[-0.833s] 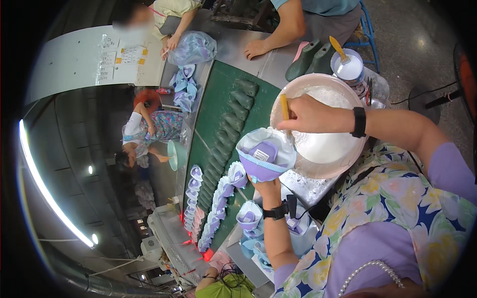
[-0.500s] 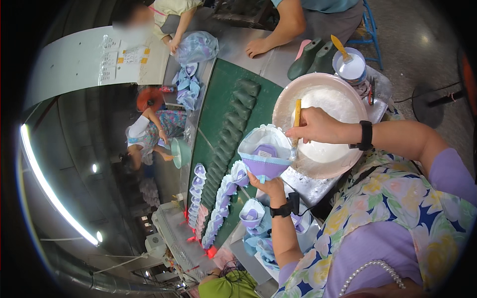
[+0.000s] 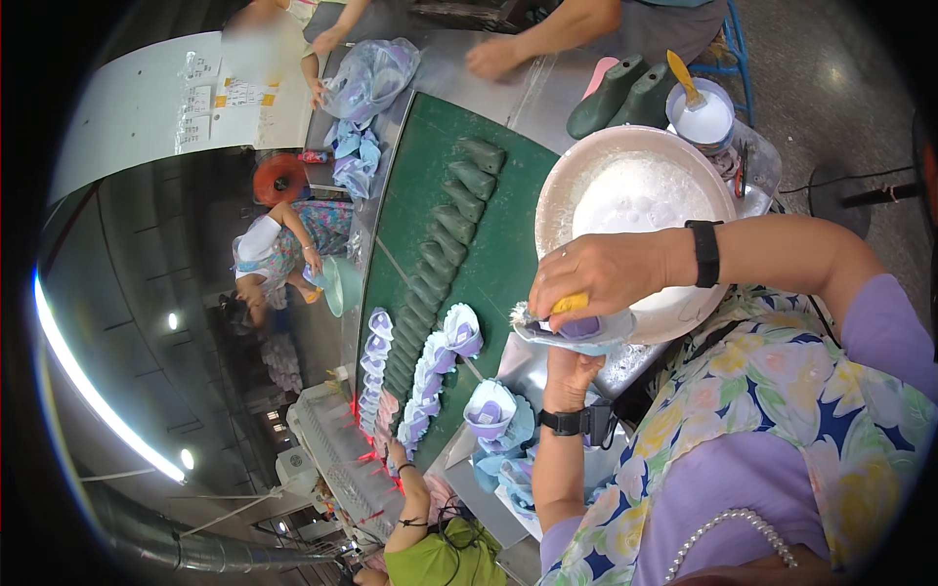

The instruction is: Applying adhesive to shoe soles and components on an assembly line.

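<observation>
My right hand (image 3: 608, 272) is closed round a paintbrush with a yellow handle (image 3: 570, 304). Its pale bristles rest at the left end of a purple and light-blue shoe upper (image 3: 598, 332), which now lies almost edge-on. From below, my left hand (image 3: 572, 374) grips the upper; its fingers are partly hidden behind it. Just beyond my right hand stands a wide pinkish basin (image 3: 549, 200) holding white, foamy liquid (image 3: 640, 195). To the left of my left wrist, more uppers (image 3: 490, 410) are piled on a metal surface.
A green conveyor (image 3: 523, 176) carries dark shoe lasts (image 3: 451, 223) and rows of purple uppers (image 3: 425, 391). Beyond the basin are two green lasts (image 3: 606, 98) and a white-filled bucket (image 3: 703, 122) with another brush. Co-workers sit across and at lower left (image 3: 445, 557); a fan (image 3: 278, 180) stands behind.
The upper has turned from its open side facing me to nearly edge-on. My right hand with the brush has moved down and across it. A co-worker's arm now reaches the belt at lower left.
</observation>
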Tool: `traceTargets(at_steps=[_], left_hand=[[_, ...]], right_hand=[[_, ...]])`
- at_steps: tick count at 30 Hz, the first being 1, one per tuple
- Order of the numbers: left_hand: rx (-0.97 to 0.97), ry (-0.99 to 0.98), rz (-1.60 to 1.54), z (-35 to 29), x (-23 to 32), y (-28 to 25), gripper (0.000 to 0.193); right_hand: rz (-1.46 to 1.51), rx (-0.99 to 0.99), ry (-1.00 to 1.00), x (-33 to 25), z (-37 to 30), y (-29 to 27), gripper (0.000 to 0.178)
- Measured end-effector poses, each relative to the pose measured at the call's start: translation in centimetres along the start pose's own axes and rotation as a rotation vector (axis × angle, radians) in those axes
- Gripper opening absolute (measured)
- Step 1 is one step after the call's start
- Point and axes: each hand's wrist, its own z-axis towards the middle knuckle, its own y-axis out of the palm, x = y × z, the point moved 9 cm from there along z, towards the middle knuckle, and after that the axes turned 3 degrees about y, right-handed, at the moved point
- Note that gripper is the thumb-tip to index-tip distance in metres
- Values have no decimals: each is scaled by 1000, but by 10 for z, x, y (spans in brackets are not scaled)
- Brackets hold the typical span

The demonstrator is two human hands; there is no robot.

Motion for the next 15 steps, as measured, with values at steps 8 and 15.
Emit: traceTargets(at_steps=[8, 15], left_hand=[[-98, 150, -49, 7, 24, -20, 27], [-39, 373, -9, 0, 47, -35, 35]], right_hand=[[-167, -149, 351, 48, -6, 5, 20], [-142, -340, 740, 83, -26, 2, 22]])
